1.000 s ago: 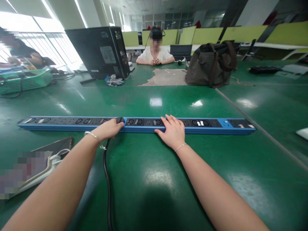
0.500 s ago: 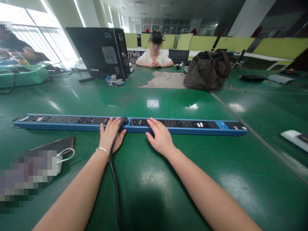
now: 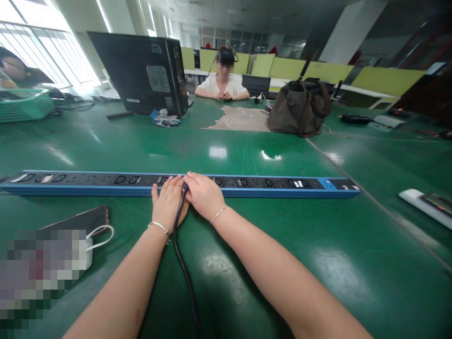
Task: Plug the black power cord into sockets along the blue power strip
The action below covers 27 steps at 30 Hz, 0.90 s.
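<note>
A long blue power strip [image 3: 268,193] with black sockets lies crosswise on the green table. My left hand [image 3: 168,197] rests on its middle part, fingers stretched over the sockets. Right beside it, my right hand [image 3: 205,193] is closed over the plug [image 3: 185,186] of a black power cord [image 3: 187,278]. Fingers from both sides cover most of the plug, so how deep it sits in the socket is hidden. From there the cord runs down between my forearms toward the front edge of the view.
To the left lies a dark phone-like slab [image 3: 81,219] beside a blurred-out object. A computer case [image 3: 141,75], gloves [image 3: 165,118] and a brown bag [image 3: 300,108] stand farther back. A green basket [image 3: 24,106] is at far left. Another person [image 3: 222,84] sits opposite.
My right hand has moved left along the strip, from bare sockets onto the plug next to my left hand. The view has shifted slightly.
</note>
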Motion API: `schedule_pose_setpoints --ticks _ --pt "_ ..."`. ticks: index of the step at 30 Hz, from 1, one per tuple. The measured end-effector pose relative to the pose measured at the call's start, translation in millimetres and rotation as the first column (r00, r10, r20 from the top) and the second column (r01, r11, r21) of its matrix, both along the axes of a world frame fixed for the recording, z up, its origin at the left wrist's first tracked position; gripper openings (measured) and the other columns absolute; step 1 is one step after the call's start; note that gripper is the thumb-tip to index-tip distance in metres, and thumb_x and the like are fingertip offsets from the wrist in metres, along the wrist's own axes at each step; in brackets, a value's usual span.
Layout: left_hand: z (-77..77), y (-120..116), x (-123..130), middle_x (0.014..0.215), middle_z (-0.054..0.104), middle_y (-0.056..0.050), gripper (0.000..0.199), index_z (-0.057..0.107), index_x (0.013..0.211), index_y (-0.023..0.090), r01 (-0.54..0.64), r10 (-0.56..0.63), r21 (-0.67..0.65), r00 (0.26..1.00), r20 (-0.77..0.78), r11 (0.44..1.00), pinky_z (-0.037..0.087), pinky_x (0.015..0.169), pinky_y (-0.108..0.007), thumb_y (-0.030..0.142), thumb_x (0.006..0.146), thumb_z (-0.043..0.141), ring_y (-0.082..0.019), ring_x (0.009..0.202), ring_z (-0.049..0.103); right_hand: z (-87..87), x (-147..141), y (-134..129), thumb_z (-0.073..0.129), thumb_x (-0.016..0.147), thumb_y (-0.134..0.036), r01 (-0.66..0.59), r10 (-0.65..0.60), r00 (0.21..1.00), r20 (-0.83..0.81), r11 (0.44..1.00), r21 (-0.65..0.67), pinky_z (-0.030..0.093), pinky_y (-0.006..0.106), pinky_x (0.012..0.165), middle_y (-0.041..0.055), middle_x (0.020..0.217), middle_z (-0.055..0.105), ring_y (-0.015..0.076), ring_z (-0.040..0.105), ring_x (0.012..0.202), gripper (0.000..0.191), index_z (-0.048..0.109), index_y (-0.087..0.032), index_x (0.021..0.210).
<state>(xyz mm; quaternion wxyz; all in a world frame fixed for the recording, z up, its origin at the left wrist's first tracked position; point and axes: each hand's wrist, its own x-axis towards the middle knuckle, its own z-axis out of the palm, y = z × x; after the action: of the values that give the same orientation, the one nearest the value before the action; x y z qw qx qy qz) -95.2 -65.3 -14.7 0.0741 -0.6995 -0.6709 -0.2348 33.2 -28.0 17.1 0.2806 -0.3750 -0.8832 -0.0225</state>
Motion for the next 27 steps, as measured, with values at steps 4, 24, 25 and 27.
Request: schedule_pose_setpoints --ticks 4,24,25,27 --pt "3.6 -2 2 0.143 0.046 -0.009 0.052 0.046 0.134 0.02 0.007 -0.007 -0.017 0.999 0.033 1.0 0.008 0.114 -0.053 0.026 0.083 0.039 -0.026 0.134 0.037 3.9 -1 -4 0.05 0.086 -0.018 0.05 -0.05 0.999 -0.002 0.998 -0.031 0.039 0.032 0.107 0.0139 0.129 0.059 0.0198 0.056 0.117 0.035 0.062 -0.008 0.118" --pt "0.3 -5 17 0.149 0.036 -0.013 0.058 0.034 0.143 0.01 -0.065 0.063 -0.074 0.998 -0.024 0.995 0.007 0.114 -0.054 0.021 0.086 0.029 -0.027 0.14 0.024 -7.7 -7 -6 0.048 0.089 -0.023 0.104 -0.121 0.985 -0.123 0.985 -0.135 0.041 0.03 0.104 0.0092 0.136 0.053 0.0179 0.054 0.118 0.031 0.06 -0.017 0.116" --pt "1.0 -5 17 0.149 0.035 -0.014 0.058 0.034 0.143 0.01 -0.062 0.059 -0.079 0.998 -0.031 0.995 0.007 0.114 -0.055 0.02 0.086 0.03 -0.028 0.141 0.024 -6.3 -6 -6 0.048 0.089 -0.024 0.104 -0.121 0.985 -0.12 0.985 -0.139 0.041 0.03 0.103 0.009 0.135 0.054 0.0173 0.055 0.117 0.03 0.06 -0.017 0.115" --pt "3.0 -5 17 0.15 0.034 -0.014 0.06 0.033 0.143 0.01 -0.052 0.048 -0.106 0.998 -0.046 0.993 0.008 0.113 -0.057 0.02 0.085 0.03 -0.029 0.141 0.023 -3.9 -6 -5 0.048 0.089 -0.025 0.11 -0.128 0.985 -0.117 0.983 -0.148 0.042 0.029 0.102 0.0082 0.133 0.056 0.0166 0.055 0.116 0.028 0.06 -0.018 0.114"
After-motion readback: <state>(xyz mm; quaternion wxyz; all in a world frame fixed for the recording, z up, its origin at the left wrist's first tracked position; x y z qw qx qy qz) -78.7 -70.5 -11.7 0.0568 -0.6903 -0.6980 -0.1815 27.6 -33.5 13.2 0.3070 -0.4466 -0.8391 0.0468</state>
